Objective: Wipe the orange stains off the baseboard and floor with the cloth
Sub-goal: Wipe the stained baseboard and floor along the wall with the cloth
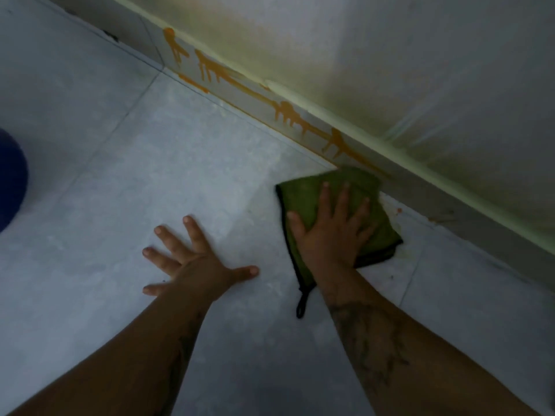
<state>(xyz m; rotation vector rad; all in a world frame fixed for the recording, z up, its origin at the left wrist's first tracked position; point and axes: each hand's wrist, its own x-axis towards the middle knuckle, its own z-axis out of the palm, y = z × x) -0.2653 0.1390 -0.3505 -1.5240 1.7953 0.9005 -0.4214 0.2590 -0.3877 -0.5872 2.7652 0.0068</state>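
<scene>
A folded green cloth (303, 195) with a black edge and hanging loop lies on the pale grey floor tiles, its far corner touching the baseboard (255, 97). My right hand (327, 226) presses flat on the cloth with fingers spread. Orange stains (288, 111) drip along the baseboard from upper left down to the cloth. A short orange streak (192, 83) marks the floor joint at the upper left, and small orange spots (399, 211) sit right of the cloth. My left hand (195, 259) rests palm down on the bare floor, left of the cloth.
A dark blue rounded object (10, 181) sits at the left edge. The wall (390, 55) above the baseboard is pale with a yellowish smear. Grout lines cross the floor tiles (135, 163).
</scene>
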